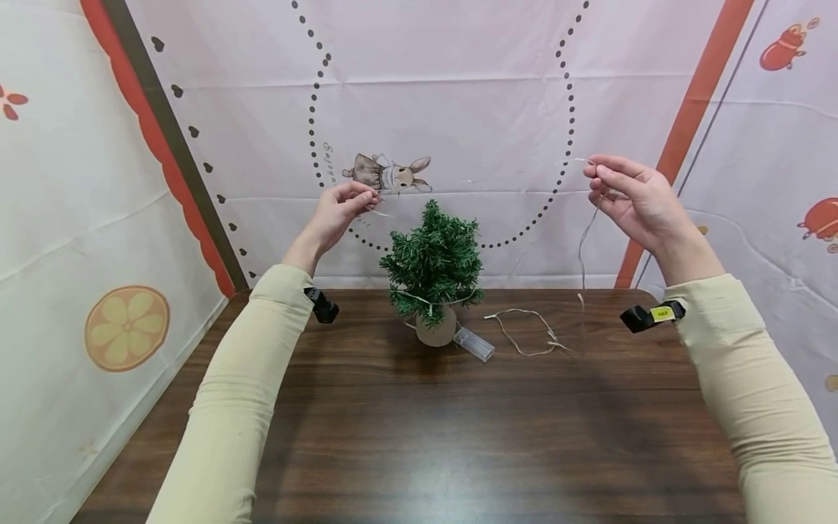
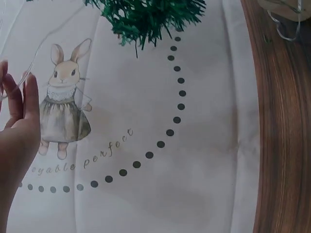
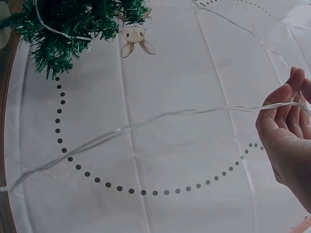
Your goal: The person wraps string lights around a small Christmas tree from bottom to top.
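Observation:
A small green artificial Christmas tree (image 1: 432, 251) stands upright on the table, a string of lights wrapped around its lower branches. Above and left of the tree, my left hand (image 1: 335, 217) pinches the thin clear wire between thumb and fingers. Higher up on the right, my right hand (image 1: 638, 200) pinches another part of the string lights (image 3: 189, 112). Between the hands the wire stretches past the treetop, faint against the backdrop. From the right hand, more wire hangs toward the table. A clear battery box (image 1: 474, 344) lies beside the tree's pale round base (image 1: 436, 327).
On the dark wooden table (image 1: 419, 437), a loose loop of wire (image 1: 532, 354) lies right of the battery box. A printed cloth (image 1: 445, 109) with a rabbit and dotted lines hangs behind the table, and patterned cloths (image 1: 39, 218) hang at both sides.

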Tool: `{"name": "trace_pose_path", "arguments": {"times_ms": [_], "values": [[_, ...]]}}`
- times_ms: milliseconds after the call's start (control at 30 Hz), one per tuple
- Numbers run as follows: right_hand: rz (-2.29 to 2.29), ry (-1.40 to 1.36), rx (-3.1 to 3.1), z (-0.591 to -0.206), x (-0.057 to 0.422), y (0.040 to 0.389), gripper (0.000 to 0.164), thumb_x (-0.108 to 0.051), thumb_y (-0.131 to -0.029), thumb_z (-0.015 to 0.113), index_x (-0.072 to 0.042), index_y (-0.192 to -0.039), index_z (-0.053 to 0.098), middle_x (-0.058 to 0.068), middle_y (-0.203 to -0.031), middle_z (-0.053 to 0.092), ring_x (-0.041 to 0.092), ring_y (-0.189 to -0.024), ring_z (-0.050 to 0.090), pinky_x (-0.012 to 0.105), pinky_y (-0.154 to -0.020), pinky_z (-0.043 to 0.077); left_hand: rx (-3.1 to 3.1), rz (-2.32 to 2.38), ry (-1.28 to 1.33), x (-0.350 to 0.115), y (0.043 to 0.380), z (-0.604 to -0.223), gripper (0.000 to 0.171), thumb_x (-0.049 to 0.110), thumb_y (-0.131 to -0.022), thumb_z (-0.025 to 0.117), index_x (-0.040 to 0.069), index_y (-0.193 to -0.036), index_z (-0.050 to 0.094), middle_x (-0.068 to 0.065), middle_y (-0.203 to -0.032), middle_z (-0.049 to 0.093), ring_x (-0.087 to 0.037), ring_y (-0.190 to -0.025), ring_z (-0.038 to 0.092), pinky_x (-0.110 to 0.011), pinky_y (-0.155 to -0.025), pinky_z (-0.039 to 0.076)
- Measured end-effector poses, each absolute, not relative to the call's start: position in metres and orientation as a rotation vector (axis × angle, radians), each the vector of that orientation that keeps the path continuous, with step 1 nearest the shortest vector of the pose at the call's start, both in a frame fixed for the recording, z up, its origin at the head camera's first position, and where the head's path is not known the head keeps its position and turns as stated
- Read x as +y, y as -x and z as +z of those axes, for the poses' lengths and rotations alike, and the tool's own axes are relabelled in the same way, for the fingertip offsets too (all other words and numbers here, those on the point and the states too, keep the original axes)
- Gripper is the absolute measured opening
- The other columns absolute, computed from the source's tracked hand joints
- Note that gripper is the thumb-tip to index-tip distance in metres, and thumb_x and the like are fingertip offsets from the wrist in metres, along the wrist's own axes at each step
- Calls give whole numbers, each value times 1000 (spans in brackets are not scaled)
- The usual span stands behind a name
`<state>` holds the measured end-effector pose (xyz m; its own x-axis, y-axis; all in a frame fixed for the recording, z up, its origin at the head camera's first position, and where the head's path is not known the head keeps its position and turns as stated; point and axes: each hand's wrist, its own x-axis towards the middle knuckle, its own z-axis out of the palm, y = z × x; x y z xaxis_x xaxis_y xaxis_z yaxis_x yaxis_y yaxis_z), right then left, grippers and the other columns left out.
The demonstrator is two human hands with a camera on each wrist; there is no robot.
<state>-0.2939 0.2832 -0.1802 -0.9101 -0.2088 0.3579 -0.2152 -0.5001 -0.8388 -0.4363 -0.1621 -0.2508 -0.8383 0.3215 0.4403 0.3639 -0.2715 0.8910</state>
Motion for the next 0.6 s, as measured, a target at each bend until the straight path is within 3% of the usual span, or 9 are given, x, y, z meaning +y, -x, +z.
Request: {"name": "trace_pose_path", "arguments": {"times_ms": [133,333,600], "values": [[2670,-728,-1556,-182,283,292,21,6,-93,52,6,-109,65,13,-95,70,18,-78,62,27,-75,56,-1726,-2435,870,-164,434,-250,9,-1,-93,55,4,-95,63,-13,-97,65,-20,-92,63,-31,-95,50],[2692,-935,-1612,-189,282,284,24,7,-96,45,10,-110,64,15,-94,70,19,-79,62,28,-76,56,-1666,-2462,880,-176,432,-259,12,1,-96,51,5,-97,62,-9,-94,65,-21,-95,62,-44,-107,38],[2685,-1091,-1659,-196,279,280,28,7,-98,39,9,-109,65,14,-93,70,18,-79,64,27,-79,56,-1517,-2592,987,-190,430,-279,18,-2,-97,44,4,-97,62,-10,-97,67,-24,-101,63,-34,-101,46]]}}
